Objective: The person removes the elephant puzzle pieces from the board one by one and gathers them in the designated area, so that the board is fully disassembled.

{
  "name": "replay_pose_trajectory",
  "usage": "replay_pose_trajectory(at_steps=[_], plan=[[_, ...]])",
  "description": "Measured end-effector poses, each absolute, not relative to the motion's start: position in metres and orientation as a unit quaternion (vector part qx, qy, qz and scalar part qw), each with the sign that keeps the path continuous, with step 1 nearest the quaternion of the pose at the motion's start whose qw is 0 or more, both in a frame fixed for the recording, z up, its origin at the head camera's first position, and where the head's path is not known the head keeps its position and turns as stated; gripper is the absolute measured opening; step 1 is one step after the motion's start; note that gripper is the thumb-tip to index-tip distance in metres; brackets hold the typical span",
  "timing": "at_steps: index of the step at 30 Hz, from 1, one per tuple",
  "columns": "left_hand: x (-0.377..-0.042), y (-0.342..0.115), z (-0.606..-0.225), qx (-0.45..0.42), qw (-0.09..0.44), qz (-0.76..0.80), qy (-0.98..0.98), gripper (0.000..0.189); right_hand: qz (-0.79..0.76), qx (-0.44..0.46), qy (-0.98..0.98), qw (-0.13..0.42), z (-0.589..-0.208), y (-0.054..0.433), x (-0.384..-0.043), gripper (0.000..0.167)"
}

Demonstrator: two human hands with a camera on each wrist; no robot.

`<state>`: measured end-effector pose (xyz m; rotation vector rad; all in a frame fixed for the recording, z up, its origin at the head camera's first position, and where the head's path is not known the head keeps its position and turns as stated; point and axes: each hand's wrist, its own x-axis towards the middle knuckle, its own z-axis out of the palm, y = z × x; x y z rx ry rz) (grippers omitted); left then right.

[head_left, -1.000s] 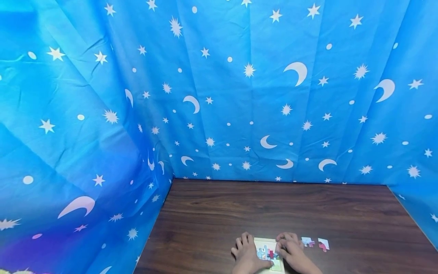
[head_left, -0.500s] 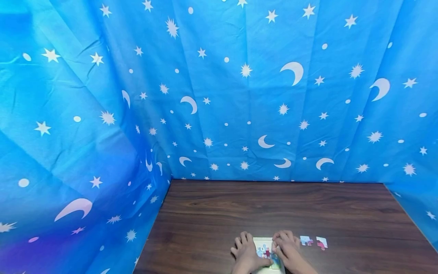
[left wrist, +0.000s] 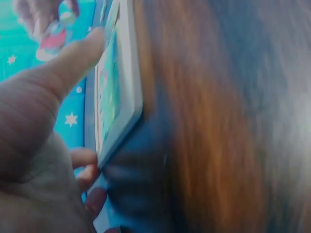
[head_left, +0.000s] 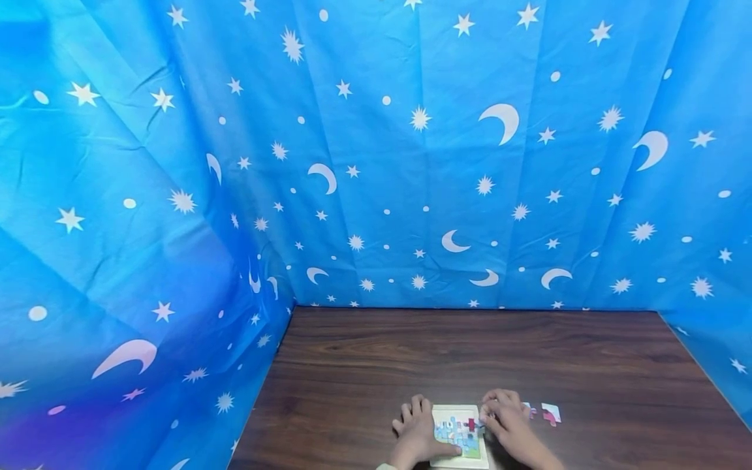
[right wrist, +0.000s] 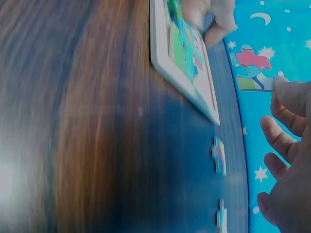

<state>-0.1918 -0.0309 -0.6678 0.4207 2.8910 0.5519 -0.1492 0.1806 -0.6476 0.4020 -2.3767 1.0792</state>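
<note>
A jigsaw puzzle in a pale tray (head_left: 460,464) lies at the table's near side, partly filled with blue, green and red pieces. My left hand (head_left: 416,436) rests at its left edge, fingers spread beside the tray and thumb straight across the lower pieces. In the left wrist view, the left thumb (left wrist: 80,58) reaches over the picture. Just right of the tray, my right hand (head_left: 510,424) pinches a puzzle piece (right wrist: 252,68) between thumb and index finger. That piece shows red, light blue and green; the other right fingers are loosely bent.
Two loose puzzle pieces lie on the table right of the tray: a pink and white one (head_left: 551,413), and another (head_left: 532,410) partly hidden behind my right hand. The dark wooden table (head_left: 364,365) meets a blue star-patterned cloth (head_left: 376,163) at its back and sides.
My right hand has moved off the tray's right part to just beyond its right edge, uncovering more of the puzzle. The left hand stays at the tray; the head view shifts slightly.
</note>
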Motion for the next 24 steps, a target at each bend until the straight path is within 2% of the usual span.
replay_pose_trajectory(at_steps=[5, 9, 24], plan=[[-0.197, -0.043, -0.666, 0.191, 0.102, 0.206, 0.954, 0.086, 0.395, 0.134, -0.879, 0.23, -0.642, 0.202, -0.147, 0.035], [-0.199, -0.044, -0.667, 0.2, 0.121, 0.221, 0.947, 0.082, 0.402, 0.13, -0.88, 0.216, -0.636, 0.217, -0.141, 0.036], [-0.186, -0.046, -0.658, 0.149, 0.132, 0.188, 0.962, 0.088, 0.371, 0.093, -0.901, 0.207, -0.64, 0.261, -0.119, 0.032]])
